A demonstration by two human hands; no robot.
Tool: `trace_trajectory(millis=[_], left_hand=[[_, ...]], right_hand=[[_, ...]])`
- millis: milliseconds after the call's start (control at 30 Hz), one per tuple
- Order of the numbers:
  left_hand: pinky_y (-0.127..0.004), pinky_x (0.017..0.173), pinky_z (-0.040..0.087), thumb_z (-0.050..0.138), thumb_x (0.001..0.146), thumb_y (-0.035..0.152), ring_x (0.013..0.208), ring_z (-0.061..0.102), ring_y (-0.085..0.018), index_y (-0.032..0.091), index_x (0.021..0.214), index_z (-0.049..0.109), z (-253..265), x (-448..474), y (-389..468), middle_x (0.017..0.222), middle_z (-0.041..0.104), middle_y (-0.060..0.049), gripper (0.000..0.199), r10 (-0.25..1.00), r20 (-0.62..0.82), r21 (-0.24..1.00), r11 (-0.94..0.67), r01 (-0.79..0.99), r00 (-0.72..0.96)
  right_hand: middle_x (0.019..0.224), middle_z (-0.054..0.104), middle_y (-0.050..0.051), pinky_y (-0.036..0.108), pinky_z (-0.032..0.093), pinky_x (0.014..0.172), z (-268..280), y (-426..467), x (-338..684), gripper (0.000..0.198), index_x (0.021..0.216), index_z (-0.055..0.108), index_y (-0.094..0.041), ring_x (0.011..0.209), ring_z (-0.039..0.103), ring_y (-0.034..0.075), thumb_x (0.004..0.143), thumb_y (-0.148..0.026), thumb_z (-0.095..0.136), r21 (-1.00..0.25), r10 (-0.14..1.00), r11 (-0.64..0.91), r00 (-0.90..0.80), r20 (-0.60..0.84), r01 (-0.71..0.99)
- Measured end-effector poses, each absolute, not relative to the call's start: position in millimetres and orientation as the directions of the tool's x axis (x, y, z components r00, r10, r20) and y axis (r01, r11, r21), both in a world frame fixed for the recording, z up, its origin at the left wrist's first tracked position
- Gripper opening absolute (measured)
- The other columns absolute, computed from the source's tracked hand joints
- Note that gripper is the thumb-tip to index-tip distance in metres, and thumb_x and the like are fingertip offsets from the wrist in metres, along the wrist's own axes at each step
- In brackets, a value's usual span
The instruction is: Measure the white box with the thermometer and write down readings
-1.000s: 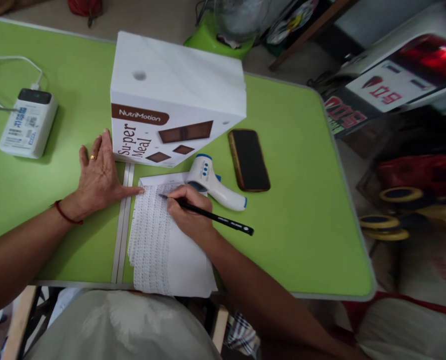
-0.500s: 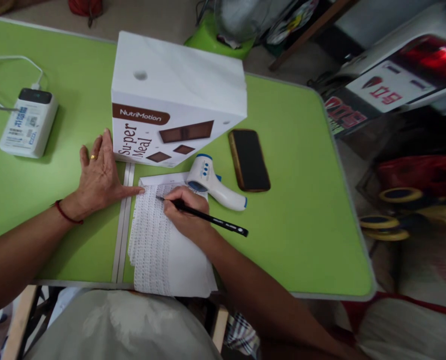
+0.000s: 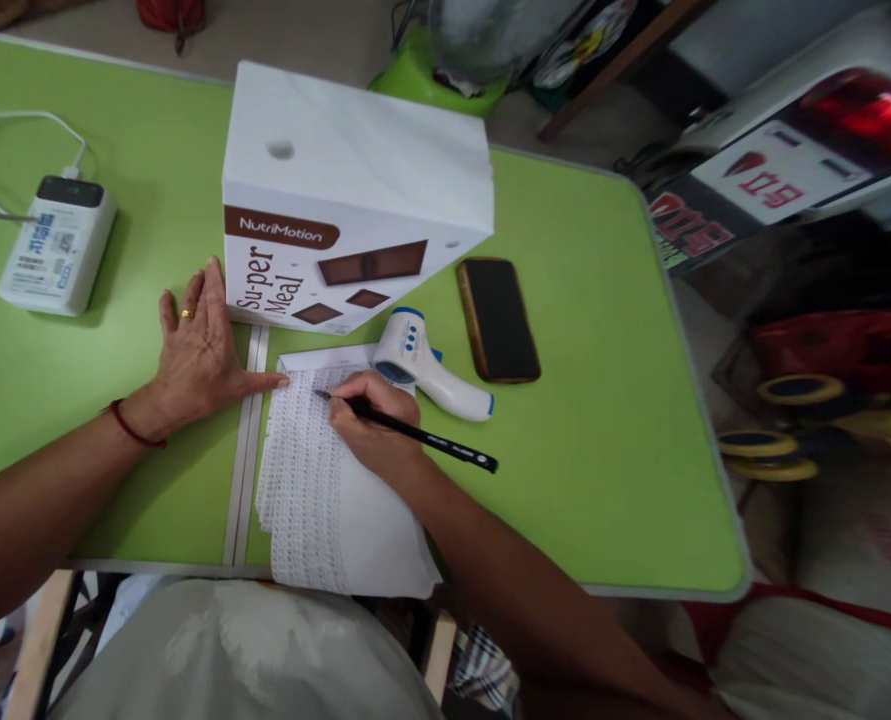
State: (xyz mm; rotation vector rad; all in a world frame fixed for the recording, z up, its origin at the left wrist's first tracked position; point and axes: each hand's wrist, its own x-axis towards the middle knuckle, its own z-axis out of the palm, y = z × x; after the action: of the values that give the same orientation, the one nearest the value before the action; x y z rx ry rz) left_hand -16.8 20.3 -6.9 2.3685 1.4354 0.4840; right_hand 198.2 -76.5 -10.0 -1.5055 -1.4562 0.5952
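My right hand (image 3: 377, 420) grips a black pen (image 3: 430, 438), its tip on a sheet of paper (image 3: 377, 520) covered at the left with columns of small handwriting. The writing is too small to read. My left hand (image 3: 201, 350) lies flat with fingers spread, its thumb on the paper's upper left edge and its fingertips beside a white box (image 3: 355, 150) marked "NutriMotion Su-per Meal". A white and blue infrared thermometer (image 3: 434, 368) lies just above my right hand, over the paper's top right corner.
A phone (image 3: 499, 320) lies right of the thermometer. At the left a white power bank (image 3: 59, 245) has a cable plugged in. The green table (image 3: 610, 450) has a metal seam left of the paper. Beyond its right edge are yellow-and-blue rings (image 3: 767, 455) and a white machine with a red light.
My right hand and the pen have shifted very slightly to the right. The paper's lower part has moved a little to the right. My left hand has not moved.
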Motion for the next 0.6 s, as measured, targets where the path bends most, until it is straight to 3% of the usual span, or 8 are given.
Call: trace_trajectory(millis=[600], left_hand=[[-0.069,0.123,0.003,0.06,0.055,0.103,0.155,0.019,-0.053,0.004,0.164,0.01,-5.8,-15.7,19.4,0.166,0.024,-0.033,0.155,0.898,0.114,0.455,-0.428,0.781,0.425]], right_hand=[[0.053,0.054,-0.006,0.026,0.042,0.048,-7.6,-76.8,198.0,0.01,0.063,0.054,-0.026,0.049,0.048,0.011,0.071,-0.019,0.056,-0.854,0.945,0.114,0.209,0.251,0.507]])
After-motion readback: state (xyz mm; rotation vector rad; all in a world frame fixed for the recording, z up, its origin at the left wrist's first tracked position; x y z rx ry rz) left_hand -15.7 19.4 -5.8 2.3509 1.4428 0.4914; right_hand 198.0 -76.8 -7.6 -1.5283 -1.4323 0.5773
